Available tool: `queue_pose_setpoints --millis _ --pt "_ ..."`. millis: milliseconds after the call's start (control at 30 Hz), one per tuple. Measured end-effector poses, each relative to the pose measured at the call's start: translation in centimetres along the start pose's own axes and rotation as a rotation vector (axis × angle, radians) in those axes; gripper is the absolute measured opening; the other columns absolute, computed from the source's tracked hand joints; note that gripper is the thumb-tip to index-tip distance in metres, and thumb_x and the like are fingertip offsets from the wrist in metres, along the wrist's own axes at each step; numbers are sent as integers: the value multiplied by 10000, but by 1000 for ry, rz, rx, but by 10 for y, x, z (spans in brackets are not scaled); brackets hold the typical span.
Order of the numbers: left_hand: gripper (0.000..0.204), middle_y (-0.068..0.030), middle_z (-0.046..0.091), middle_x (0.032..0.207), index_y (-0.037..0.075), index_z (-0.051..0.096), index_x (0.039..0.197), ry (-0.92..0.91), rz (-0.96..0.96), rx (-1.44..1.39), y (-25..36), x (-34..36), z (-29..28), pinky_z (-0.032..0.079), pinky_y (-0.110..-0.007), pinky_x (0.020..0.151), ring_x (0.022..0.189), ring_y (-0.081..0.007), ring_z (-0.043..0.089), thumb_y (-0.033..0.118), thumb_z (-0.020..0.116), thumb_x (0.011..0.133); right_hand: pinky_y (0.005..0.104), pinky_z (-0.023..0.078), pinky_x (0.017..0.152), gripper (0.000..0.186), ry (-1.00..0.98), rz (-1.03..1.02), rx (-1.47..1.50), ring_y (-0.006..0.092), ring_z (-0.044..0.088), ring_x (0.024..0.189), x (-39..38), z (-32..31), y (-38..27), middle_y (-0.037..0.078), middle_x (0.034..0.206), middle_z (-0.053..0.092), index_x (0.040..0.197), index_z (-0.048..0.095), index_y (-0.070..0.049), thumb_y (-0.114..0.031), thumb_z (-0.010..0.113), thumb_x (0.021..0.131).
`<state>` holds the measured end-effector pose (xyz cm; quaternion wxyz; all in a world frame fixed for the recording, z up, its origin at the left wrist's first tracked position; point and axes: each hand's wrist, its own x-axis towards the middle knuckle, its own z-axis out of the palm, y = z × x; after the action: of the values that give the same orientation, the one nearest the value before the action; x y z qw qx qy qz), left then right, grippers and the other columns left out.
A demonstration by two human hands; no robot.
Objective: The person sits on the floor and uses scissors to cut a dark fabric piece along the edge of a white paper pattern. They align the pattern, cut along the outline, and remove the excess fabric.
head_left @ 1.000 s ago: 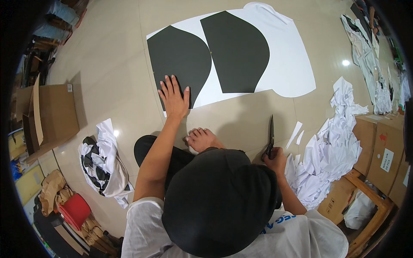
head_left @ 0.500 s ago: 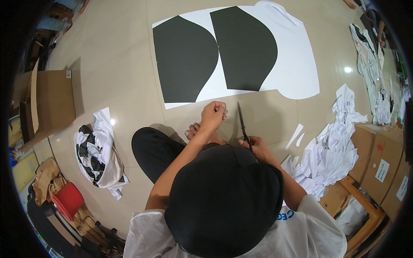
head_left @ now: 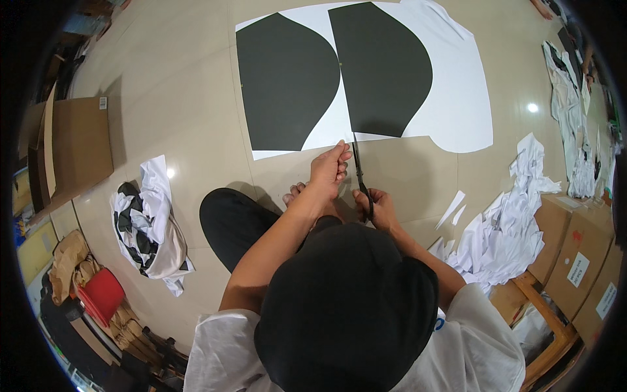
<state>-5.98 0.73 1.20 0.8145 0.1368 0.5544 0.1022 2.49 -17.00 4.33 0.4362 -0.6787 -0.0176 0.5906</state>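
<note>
On the floor ahead lies a large white fabric sheet (head_left: pixel 460 98) bearing two black panels, a left one (head_left: pixel 287 85) and a right one (head_left: pixel 385 72), each with a curved right side. My left hand (head_left: pixel 331 166) is closed, its fingertips pinching the sheet's near edge between the panels. Black scissors (head_left: pixel 360 171) are gripped in my right hand (head_left: pixel 379 208). Their blades point away from me and reach the sheet's edge at the near left corner of the right panel, just right of my left fingertips.
White fabric scraps (head_left: pixel 503 228) are heaped at the right, with thin slivers (head_left: pixel 450 209) beside them. Cardboard boxes (head_left: pixel 565 255) stand beyond the heap. At the left are a black-and-white cloth bundle (head_left: pixel 150 225) and an open carton (head_left: pixel 81 140).
Both hands have moved forward to the sheet. My left hand has taken hold of its near edge, and the scissors' blades have come up to it.
</note>
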Motion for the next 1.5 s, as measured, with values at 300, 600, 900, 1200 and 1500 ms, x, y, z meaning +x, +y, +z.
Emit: queue_pose_setpoints --millis 300,600,900,1200,1500 --pt "256 -4 731 860 89 723 1000 122 92 94 -5 4 19 324 -211 442 542 -42 487 317 838 1000 303 457 542 385 51 14 -26 123 581 586 1 3 -5 40 683 636 803 637 -54 -348 826 963" --pt "280 6 695 887 89 691 1027 131 110 125 -3 1 23 335 -208 443 574 -40 499 318 849 988 297 449 536 394 44 9 -7 113 572 587 5 3 -1 27 679 624 778 606 -68 -334 837 954" --pt "268 -19 733 867 70 715 1017 142 126 123 -5 2 22 337 -213 444 552 -47 508 304 843 993 292 446 506 350 53 18 13 112 562 561 4 5 0 27 679 622 798 621 -55 -289 835 946" --pt "278 -25 740 888 67 723 1022 134 142 144 -7 4 20 346 -205 445 564 -40 512 316 843 992 299 468 500 278 60 23 2 114 568 570 5 3 4 29 697 622 824 633 -32 -215 806 942" --pt "249 -39 762 856 72 741 1004 154 144 134 -8 7 20 339 -205 462 542 -45 502 296 848 989 289 459 510 327 64 35 -15 119 582 568 4 5 -6 37 694 636 831 659 -27 -295 819 926"
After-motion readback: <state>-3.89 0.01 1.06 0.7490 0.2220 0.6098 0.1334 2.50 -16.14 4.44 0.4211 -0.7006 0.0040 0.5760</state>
